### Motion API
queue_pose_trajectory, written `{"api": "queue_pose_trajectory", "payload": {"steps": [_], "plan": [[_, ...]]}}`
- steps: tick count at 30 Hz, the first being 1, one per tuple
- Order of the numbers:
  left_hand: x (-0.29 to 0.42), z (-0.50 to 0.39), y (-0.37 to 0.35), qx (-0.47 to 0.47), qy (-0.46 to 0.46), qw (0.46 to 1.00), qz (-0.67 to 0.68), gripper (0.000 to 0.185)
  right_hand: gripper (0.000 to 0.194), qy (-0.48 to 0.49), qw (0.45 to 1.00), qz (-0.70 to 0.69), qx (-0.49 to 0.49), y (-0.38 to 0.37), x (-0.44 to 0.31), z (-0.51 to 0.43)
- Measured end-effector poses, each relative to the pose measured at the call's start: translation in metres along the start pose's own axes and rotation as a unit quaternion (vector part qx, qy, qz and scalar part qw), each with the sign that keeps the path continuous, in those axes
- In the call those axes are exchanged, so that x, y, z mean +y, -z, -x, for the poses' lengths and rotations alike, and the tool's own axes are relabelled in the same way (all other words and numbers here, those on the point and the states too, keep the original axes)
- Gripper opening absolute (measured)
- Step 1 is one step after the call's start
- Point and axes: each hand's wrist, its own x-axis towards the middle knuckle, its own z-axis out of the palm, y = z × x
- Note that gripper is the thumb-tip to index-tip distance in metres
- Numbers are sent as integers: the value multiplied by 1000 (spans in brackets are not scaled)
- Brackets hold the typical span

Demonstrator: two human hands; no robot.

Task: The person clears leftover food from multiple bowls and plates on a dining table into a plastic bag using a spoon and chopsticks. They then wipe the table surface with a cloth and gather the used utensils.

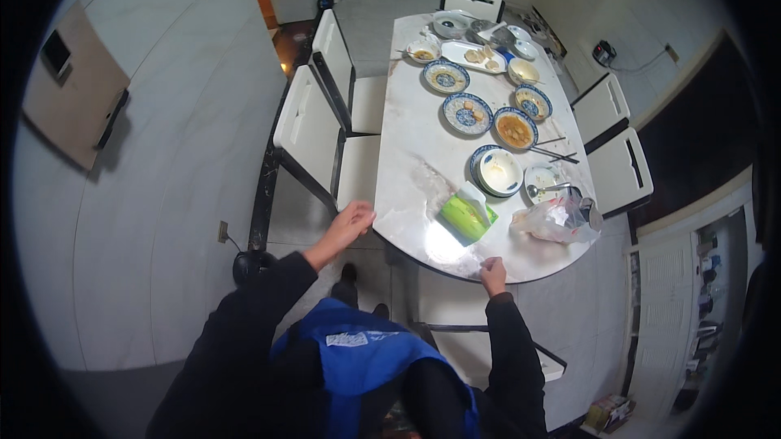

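Observation:
My left hand hovers by the left corner of the marble-look dining table, its fingers loosely bent and nothing visible in them. At the table's near edge is my right hand, fingers curled in, with no held thing showing. Between the hands and a little farther in lies a green soft pack of tissues, one white tissue sticking out. To its right sits a crumpled clear plastic bag. Behind the pack stand stacked bowls, beside a used plate with a metal spoon.
Patterned plates with food scraps and a bowl of leftover stew fill the table's middle. Chopsticks lie at the right. A white tray is farther back. White chairs line both sides; another chair is before me.

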Motion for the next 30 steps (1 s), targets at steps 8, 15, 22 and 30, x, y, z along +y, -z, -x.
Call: {"api": "queue_pose_trajectory", "payload": {"steps": [8,15,22,30], "plan": [[2,-251,61,-81,116,983,113,80,20,-17,977,-20,213,37,-109,-4],[22,-484,106,-96,111,960,240,82,17,-55,975,-11,214,9,-231,-66],[46,-621,88,-43,88,956,276,84,12,-73,979,-75,174,-36,-306,-128],[66,-697,62,-4,105,930,353,61,7,-175,956,-183,152,-70,-319,-132]]}}
